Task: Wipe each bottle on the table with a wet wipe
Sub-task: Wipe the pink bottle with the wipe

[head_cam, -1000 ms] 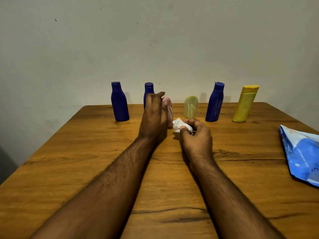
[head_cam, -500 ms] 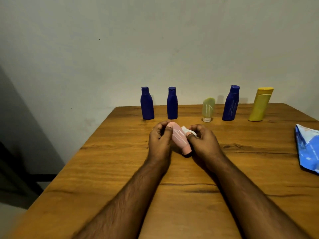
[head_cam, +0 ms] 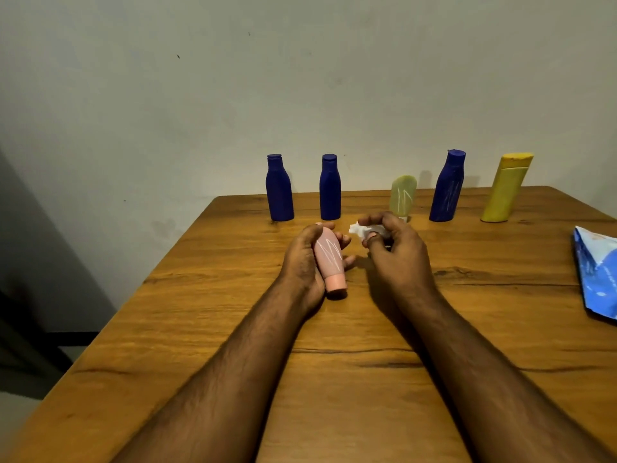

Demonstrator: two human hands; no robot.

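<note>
My left hand [head_cam: 302, 262] grips a small pink bottle [head_cam: 329, 259] with white scribble marks, tilted with its cap towards me, just above the wooden table [head_cam: 334, 362]. My right hand [head_cam: 397, 252] pinches a crumpled white wet wipe [head_cam: 359, 229] a little to the right of the pink bottle, not touching it. Along the table's far edge stand two dark blue bottles [head_cam: 279, 188] [head_cam: 330, 187], a pale green tube [head_cam: 403, 195] with white marks, a third dark blue bottle [head_cam: 448, 187] with marks, and a yellow bottle [head_cam: 505, 188].
A blue and white wet wipe pack [head_cam: 597, 272] lies at the table's right edge. A plain wall [head_cam: 300, 78] rises just behind the row of bottles. The table's left edge drops to a dark floor [head_cam: 30, 345].
My left hand took the pink bottle out of the row and brought it nearer, tilted cap-down. My right hand with the wipe touched the bottle, then moved off to the right.
</note>
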